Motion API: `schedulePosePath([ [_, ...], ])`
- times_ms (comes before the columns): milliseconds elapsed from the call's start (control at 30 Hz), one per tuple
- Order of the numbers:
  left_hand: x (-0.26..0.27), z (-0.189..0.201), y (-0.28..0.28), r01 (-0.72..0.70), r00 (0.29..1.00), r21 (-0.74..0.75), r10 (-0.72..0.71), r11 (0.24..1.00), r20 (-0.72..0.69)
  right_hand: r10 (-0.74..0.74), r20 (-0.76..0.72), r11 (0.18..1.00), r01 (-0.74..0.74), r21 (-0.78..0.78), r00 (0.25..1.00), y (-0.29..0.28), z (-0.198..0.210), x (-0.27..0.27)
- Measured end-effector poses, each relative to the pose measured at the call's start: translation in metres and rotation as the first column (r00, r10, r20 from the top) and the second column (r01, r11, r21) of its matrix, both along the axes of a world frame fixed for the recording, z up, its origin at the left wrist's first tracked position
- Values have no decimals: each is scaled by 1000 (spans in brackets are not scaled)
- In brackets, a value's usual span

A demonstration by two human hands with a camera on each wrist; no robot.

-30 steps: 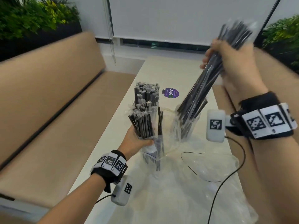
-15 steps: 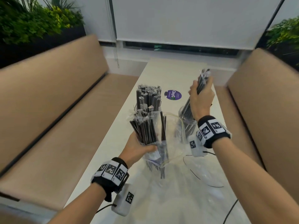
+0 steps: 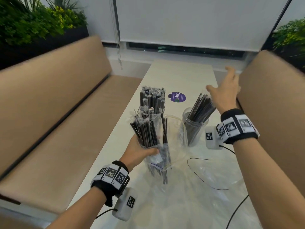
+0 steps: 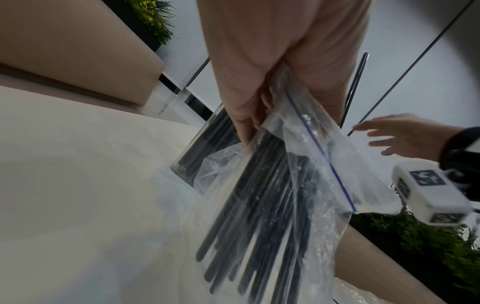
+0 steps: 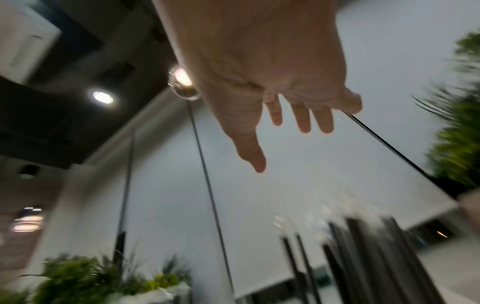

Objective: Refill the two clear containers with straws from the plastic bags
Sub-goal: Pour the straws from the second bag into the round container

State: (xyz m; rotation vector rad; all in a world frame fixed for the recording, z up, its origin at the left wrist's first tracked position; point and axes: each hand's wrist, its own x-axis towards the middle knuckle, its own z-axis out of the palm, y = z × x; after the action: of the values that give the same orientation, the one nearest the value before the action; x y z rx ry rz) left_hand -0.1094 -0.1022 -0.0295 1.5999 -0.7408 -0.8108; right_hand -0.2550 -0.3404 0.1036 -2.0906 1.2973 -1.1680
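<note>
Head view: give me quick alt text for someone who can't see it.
The left hand grips a clear plastic bag of black straws above a pale table, while the open right hand hovers past a round clear container part filled with straws. A fuller container stands behind the bag.

Black straws (image 3: 149, 133) in a clear bag (image 3: 173, 146), purple sticker (image 3: 177, 97), tan benches (image 3: 49, 113), black-and-white checkered wristbands (image 3: 112, 174).
</note>
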Motion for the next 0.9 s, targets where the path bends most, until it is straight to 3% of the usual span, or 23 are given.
schedulePosePath([
  [67, 1, 1, 0, -3, 1000, 2, 3, 1000, 2, 94, 131, 995, -87, -52, 987, 28, 4, -3],
  [133, 0, 5, -1, -9, 1000, -10, 9, 1000, -1, 296, 227, 942, -323, 93, 928, 69, -8, -4],
  [200, -4, 10, -2, 9, 1000, -45, -9, 999, -7, 485, 205, 785, -527, 326, 850, 109, -33, 1],
  [267, -9, 16, -2, 56, 998, -94, -58, 994, -20, 599, 177, 670, -610, 423, 781, 135, -60, 9],
  [500, -19, 19, -1, 161, 986, -140, -166, 977, -25, 550, 187, 727, -576, 374, 814, 138, -88, 22],
  [633, -18, 19, -1, 138, 989, -132, -142, 982, -24, 544, 187, 761, -574, 301, 818, 128, -76, 18],
  [900, -10, 17, -7, 162, 980, -141, -175, 977, -90, 515, 413, 727, -638, 254, 751, 106, -32, 9],
])
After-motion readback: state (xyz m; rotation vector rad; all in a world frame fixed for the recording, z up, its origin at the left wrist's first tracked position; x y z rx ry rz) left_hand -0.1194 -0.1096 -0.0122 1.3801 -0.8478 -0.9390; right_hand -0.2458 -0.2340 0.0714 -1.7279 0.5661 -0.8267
